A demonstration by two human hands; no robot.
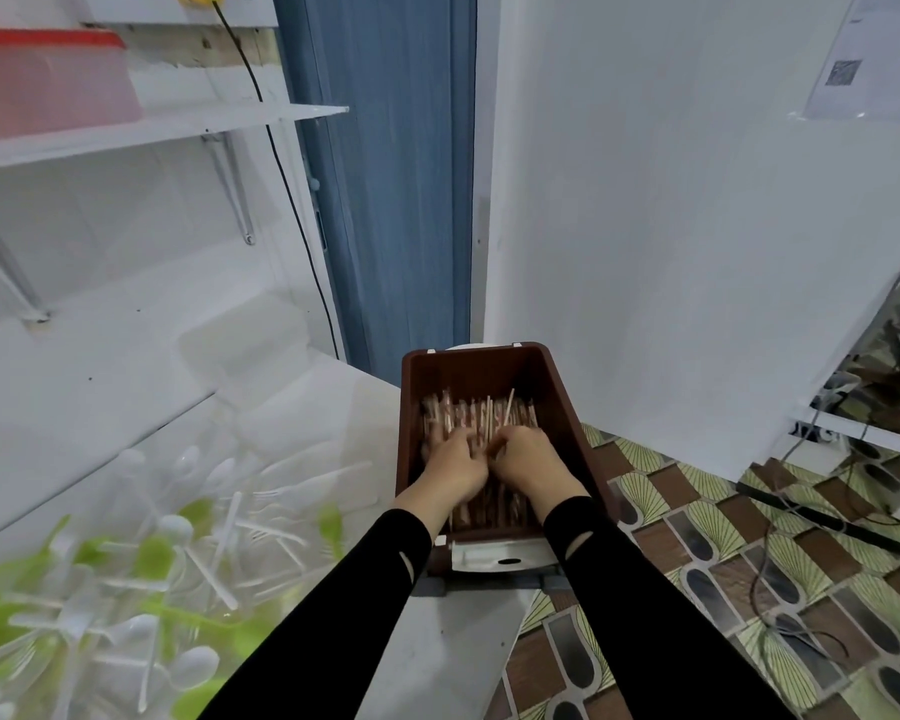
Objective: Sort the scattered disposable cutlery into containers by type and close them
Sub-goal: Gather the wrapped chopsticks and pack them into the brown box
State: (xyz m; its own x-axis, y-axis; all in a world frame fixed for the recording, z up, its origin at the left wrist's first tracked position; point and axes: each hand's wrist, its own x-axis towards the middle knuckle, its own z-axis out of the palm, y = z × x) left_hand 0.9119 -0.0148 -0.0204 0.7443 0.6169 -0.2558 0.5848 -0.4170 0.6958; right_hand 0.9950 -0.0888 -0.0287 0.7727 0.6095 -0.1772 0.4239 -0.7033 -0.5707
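Both hands are reaching into the brown box (557, 407), which is sitting open at the right edge of the white table (437, 641). The box is holding wrapped chopsticks (468, 415) lying lengthwise, near to far. Left hand (453, 467) is lying on the bundle, fingers curling down into it; can't tell if it's actually gripping. Right hand (528, 459) is just beside it, fingertips pinching one bare stick (507, 407) that is tilting up over the rest. White and green plastic spoons and forks (141, 563) are lying scattered near left on the table, blurry. Red-lidded tub (48, 80) is sitting on the far-left shelf (178, 127).
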